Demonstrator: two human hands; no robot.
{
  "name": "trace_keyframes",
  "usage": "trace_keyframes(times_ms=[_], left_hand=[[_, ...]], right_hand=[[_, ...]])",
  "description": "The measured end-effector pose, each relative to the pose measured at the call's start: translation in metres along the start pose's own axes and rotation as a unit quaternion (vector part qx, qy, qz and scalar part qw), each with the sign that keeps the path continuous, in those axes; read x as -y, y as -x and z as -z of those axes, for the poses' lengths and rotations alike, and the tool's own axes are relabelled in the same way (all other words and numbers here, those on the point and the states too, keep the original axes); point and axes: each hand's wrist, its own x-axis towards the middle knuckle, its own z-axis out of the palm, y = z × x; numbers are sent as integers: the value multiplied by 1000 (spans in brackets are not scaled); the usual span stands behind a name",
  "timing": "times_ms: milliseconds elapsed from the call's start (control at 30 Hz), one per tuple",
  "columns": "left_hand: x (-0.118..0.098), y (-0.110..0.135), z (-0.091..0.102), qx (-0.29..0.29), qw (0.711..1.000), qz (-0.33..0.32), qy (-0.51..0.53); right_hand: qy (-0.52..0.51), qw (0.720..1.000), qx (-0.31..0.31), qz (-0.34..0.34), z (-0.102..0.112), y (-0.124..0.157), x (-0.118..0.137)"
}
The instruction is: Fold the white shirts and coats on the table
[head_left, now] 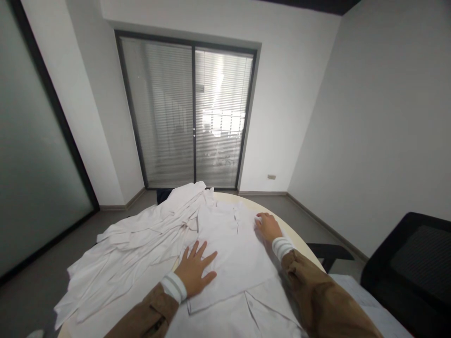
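A folded white polo shirt (232,244) lies on a round pale table (299,234), its collar and buttons pointing away from me. My left hand (195,270) rests flat on the shirt's near left part, fingers spread. My right hand (268,226) sits at the shirt's far right edge with fingers curled down onto the fabric; whether it pinches the cloth is unclear. Both arms wear brown sleeves with white striped cuffs.
A heap of more white garments (134,249) spreads over the table's left side and hangs off its edge. Another white shirt (253,314) lies under the folded one near me. A black chair (408,267) stands at right. Glass doors with blinds (190,117) are beyond.
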Motion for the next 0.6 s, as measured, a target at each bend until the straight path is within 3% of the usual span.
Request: trace_keyframes(times_ms=[200, 367, 600], left_hand=[[-12, 7, 13, 60, 997, 38, 23], [-17, 11, 21, 92, 994, 56, 34], [-12, 6, 13, 59, 997, 41, 21]], right_hand=[[21, 995, 14, -95, 3, -34, -33], [11, 993, 25, -119, -5, -51, -36], [-1, 989, 18, -145, -11, -60, -32]])
